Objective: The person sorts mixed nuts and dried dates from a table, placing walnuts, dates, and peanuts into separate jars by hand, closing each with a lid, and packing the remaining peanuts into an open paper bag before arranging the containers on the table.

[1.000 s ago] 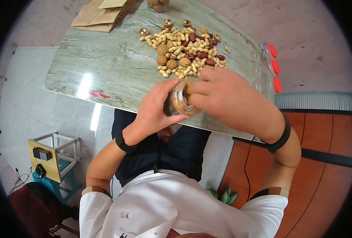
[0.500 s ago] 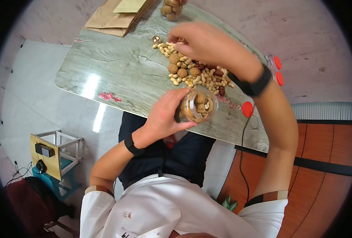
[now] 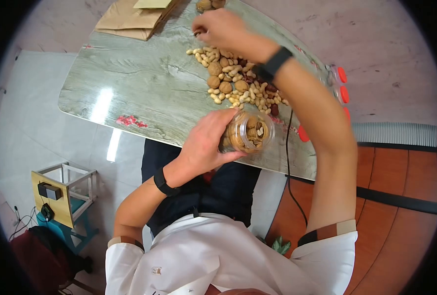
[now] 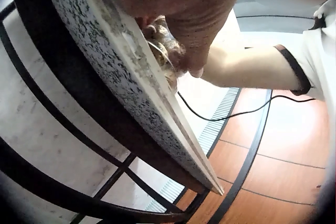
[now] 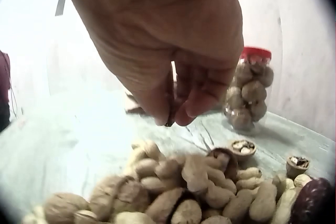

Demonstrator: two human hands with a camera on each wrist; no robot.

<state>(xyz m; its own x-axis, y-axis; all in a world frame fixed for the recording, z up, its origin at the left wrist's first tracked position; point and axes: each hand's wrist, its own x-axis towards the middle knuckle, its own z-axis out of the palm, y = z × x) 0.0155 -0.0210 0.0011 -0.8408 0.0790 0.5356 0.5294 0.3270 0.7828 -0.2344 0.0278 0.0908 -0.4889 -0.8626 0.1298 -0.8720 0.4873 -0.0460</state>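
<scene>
My left hand [image 3: 206, 135] grips a clear plastic jar [image 3: 271, 130] near the table's front edge. Its open mouth faces up and to the right, and inside lie walnuts [image 3: 254, 132], some cracked to show pale kernel. In the left wrist view, my left hand [image 4: 184, 3] hides most of the jar. Beyond the nut pile, my right hand [image 3: 223, 30] pinches a cracked walnut half [image 3: 198, 32], mostly covered by the fingers. From the right wrist view, my right hand [image 5: 173, 51] hangs above the table behind peanuts [image 5: 210, 179] and whole walnuts [image 5: 123, 195].
A red-lidded jar of walnuts [image 5: 251, 95] stands at the back. Two other walnut halves [image 5: 242, 148] lie by the pile, with a red date [image 5: 312, 200] at its right. Brown paper bags [image 3: 130, 19] lie far left. Red-lidded jars [image 3: 344, 93] line the right edge; a black cable [image 3: 288, 162] hangs there.
My right hand has left the jar mouth, moved over the pile to its far left and taken a walnut half there. My left hand still holds the jar, now tilted a little more rightward.
</scene>
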